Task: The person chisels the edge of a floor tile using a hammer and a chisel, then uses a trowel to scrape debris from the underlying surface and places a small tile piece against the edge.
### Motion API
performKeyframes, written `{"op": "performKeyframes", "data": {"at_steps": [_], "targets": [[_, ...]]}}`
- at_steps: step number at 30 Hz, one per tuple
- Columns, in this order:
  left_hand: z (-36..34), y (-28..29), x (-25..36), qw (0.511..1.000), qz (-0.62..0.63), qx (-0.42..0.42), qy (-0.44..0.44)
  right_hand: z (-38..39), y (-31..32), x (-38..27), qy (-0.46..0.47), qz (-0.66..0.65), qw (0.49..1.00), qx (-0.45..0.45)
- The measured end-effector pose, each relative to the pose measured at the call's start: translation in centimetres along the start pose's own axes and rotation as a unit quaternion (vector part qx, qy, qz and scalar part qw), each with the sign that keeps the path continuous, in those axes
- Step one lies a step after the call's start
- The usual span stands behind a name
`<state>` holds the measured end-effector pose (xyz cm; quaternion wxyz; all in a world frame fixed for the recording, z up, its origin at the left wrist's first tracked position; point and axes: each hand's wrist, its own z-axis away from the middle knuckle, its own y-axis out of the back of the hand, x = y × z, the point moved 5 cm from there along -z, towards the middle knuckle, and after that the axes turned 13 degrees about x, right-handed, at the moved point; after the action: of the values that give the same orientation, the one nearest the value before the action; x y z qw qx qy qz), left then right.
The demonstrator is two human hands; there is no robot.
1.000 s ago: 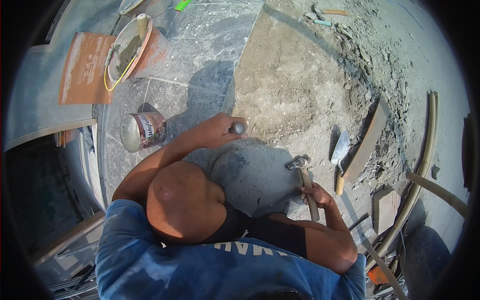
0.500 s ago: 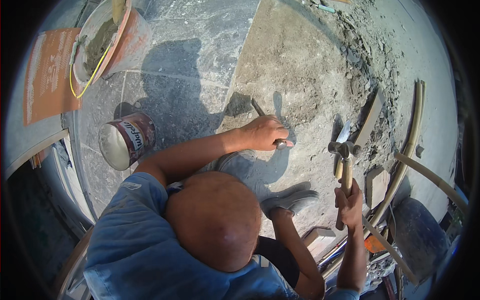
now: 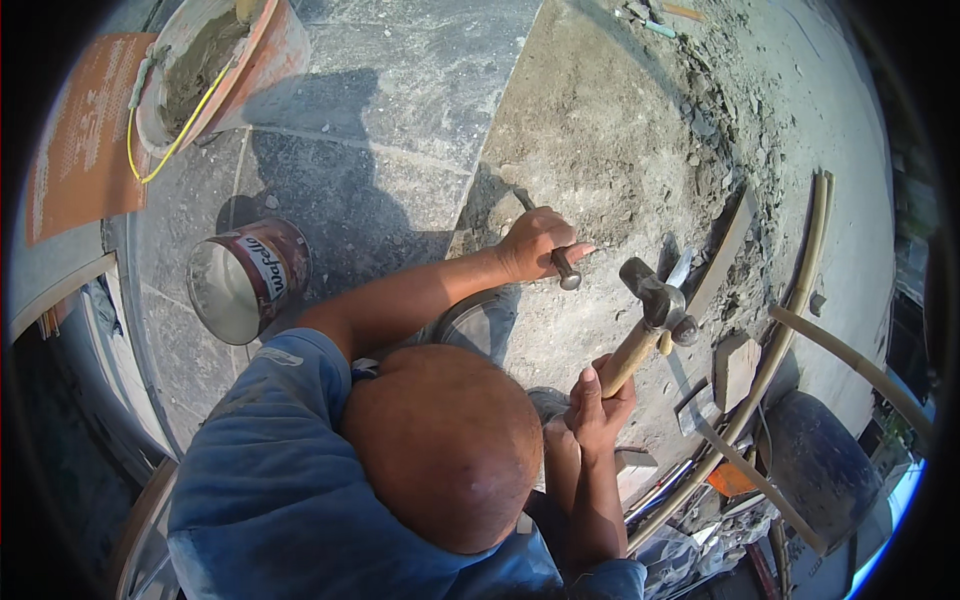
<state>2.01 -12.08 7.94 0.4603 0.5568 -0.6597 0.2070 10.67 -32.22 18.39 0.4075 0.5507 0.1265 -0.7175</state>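
Note:
My left hand (image 3: 535,243) is closed around a metal cold chisel (image 3: 568,272). The chisel's round struck end sticks out below the fist, and its other end points up at the edge between grey tiles (image 3: 340,185) and rough bare ground (image 3: 590,130). Gripped by its wooden handle, a hammer (image 3: 655,300) is in my right hand (image 3: 602,405). The hammer's head is raised to the right of the chisel, apart from it. Partly behind the hammer lies a pointed trowel-like blade (image 3: 680,268).
A bucket (image 3: 265,75) of grey mortar stands at the upper left, beside an orange-brown sheet (image 3: 85,140). Near my left arm a round tin (image 3: 250,280) lies tipped. Broken rubble (image 3: 705,130), a plank (image 3: 725,250), bamboo poles (image 3: 810,250) and a dark container (image 3: 825,460) are at the right.
My right hand has brought the hammer leftward, closer to the chisel, and its head is now tilted. The chisel's struck end has turned in my left hand and shows more.

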Motion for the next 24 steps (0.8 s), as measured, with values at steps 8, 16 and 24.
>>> {"op": "performKeyframes", "data": {"at_steps": [8,16,24], "targets": [[-1.8,-0.6,-3.1,0.997,-0.025,0.017,0.075,0.0,2.3,-15.8,0.337,-0.161,0.923,0.091],[-1.9,-1.0,-2.1,0.998,0.027,0.009,0.058,-0.6,-1.9,2.6,0.136,0.197,0.971,0.025],[-0.7,-0.7,-3.2,0.999,-0.021,-0.01,0.025,1.3,2.4,-18.7,0.343,-0.158,0.895,0.237]]}}
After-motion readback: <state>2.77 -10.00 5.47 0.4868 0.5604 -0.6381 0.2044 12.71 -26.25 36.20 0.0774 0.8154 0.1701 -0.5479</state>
